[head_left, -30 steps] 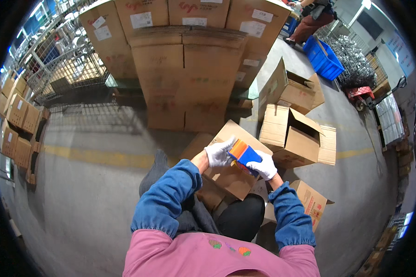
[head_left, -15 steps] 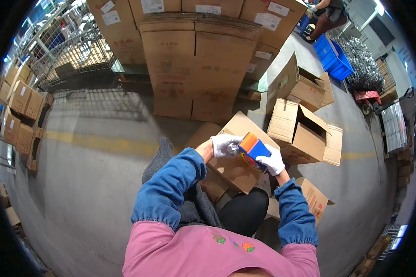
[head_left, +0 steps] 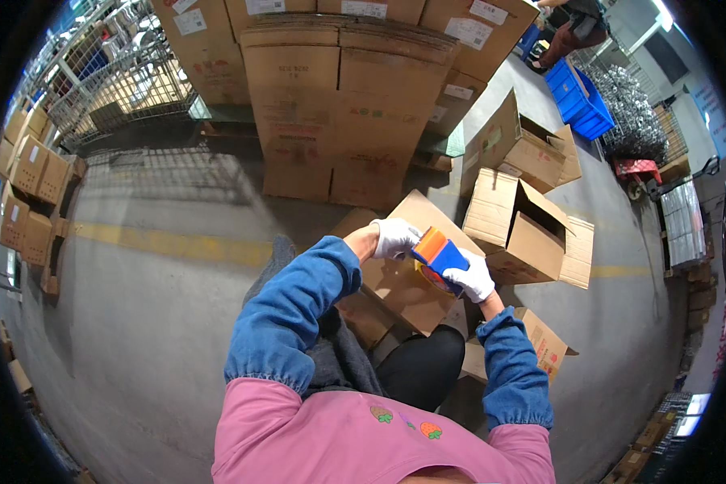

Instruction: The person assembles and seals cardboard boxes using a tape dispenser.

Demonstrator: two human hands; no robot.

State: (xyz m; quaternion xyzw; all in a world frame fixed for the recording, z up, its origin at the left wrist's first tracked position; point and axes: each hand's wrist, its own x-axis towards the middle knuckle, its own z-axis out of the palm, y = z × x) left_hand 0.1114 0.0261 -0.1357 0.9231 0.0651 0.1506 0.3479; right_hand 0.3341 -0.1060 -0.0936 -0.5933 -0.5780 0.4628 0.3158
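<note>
Left hand (head_left: 395, 238): covered by a white knitted glove, with a short gap of bare wrist behind the cuff.
Right hand (head_left: 472, 277): wears a matching white knitted glove.
Sleeves behind the gloves: blue denim on both forearms, gathered with elastic near the elbow.
Upper sleeves and shoulders: a pink top, further back from the hands.
Chest of the pink top: small printed fruit motifs in orange and green.
Legs below the hands: dark trousers.
</note>
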